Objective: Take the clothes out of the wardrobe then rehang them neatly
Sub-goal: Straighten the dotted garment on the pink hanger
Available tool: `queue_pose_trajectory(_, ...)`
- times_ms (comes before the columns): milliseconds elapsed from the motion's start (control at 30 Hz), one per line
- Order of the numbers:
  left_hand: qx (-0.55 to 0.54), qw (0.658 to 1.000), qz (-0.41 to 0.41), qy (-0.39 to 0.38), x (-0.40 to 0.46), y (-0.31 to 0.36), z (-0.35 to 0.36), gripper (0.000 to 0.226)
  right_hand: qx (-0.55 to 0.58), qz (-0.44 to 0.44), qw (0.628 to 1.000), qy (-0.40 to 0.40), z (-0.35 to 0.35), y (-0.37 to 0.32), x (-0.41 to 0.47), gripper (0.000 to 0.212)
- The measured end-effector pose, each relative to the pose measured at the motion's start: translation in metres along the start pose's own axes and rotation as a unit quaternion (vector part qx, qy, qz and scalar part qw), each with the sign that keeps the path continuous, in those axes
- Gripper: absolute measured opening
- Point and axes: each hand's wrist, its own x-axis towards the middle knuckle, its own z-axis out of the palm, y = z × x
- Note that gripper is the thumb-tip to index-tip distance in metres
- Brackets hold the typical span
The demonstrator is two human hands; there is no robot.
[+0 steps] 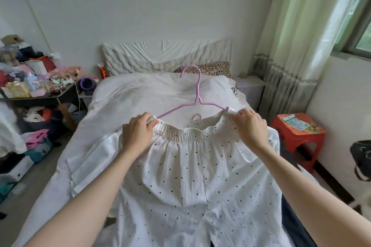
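Risk noted: the left hand (138,129) and right hand (251,124) each pinch one end of the elastic waistband of the dotted white trousers (190,176), held above the bed (140,94), against the pink hanger (197,96); should either grip loosen, that stretched waistband would likely spring off its hanger arm.

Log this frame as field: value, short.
garment: white dotted trousers, spread on the bed
hanger: pink hanger, ends at the elastic waistband
left hand: pinches waistband at the hanger's left end
right hand: pinches waistband at the hanger's right end
beside bed: red stool on the right, cluttered table on the left
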Motion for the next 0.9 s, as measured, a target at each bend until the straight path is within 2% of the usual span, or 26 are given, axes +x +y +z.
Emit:
queue_pose_trajectory(100, 0.019, 0.998, 0.019, -0.062, 0.024, -0.016, 0.05, 0.02, 0.037, 0.034, 0.997, -0.052, 0.043, 0.015, 0.016, 0.033)
queue_pose_trajectory(167, 0.034, 0.996, 0.012, -0.087, 0.041, -0.022, 0.085, 0.021, 0.001, 0.025, 0.996, -0.088, 0.073, 0.025, 0.031, 0.028)
queue_pose_trajectory(433, 0.124, 0.979, 0.007, -0.163, 0.112, -0.055, 0.253, 0.025, -0.072, 0.027, 0.977, -0.199, 0.228, 0.075, 0.103, 0.028)
queue_pose_trajectory(667, 0.173, 0.973, -0.009, -0.155, 0.167, -0.09, 0.362, 0.028, -0.045, 0.059, 0.981, -0.179, 0.341, 0.097, 0.158, 0.026)
queue_pose_trajectory(800, 0.191, 0.962, -0.015, -0.196, 0.152, -0.116, 0.414, 0.025, -0.058, 0.07, 0.97, -0.226, 0.396, 0.111, 0.144, 0.028)
queue_pose_trajectory(900, 0.165, 0.964, -0.034, -0.206, 0.135, -0.13, 0.444, 0.021, -0.06, 0.074, 0.968, -0.231, 0.422, 0.122, 0.13, 0.028)
